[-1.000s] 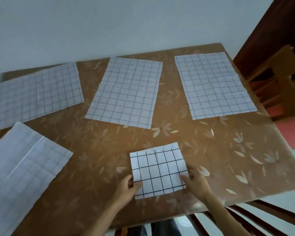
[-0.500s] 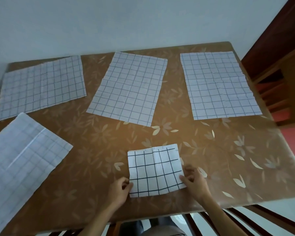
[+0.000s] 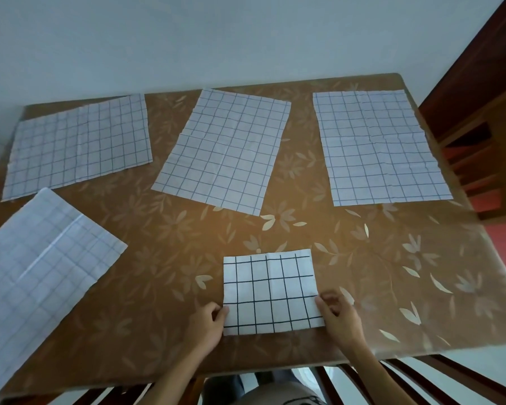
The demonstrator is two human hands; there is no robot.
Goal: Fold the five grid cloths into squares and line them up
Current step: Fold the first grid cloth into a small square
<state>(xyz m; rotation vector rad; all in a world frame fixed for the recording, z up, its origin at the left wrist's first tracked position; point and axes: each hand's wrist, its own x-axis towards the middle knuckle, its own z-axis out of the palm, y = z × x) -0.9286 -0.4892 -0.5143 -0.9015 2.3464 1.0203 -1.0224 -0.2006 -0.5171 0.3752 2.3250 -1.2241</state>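
- At the near edge of the tabletop (image 3: 158, 331): folded cloth (image 3: 270, 290), flat, bold dark grid up.
- On its left edge: left hand (image 3: 206, 325), fingers (image 3: 220, 311) curled, pinching the lower left side.
- On its right edge: right hand (image 3: 341, 320), fingers (image 3: 322, 304) curled, pinching the lower right side.
- Farther back, spread open in a row: far-left cloth (image 3: 79, 144), middle cloth (image 3: 222, 150), far-right cloth (image 3: 377, 147).
- At the near left: fourth open cloth (image 3: 38, 267), creased.
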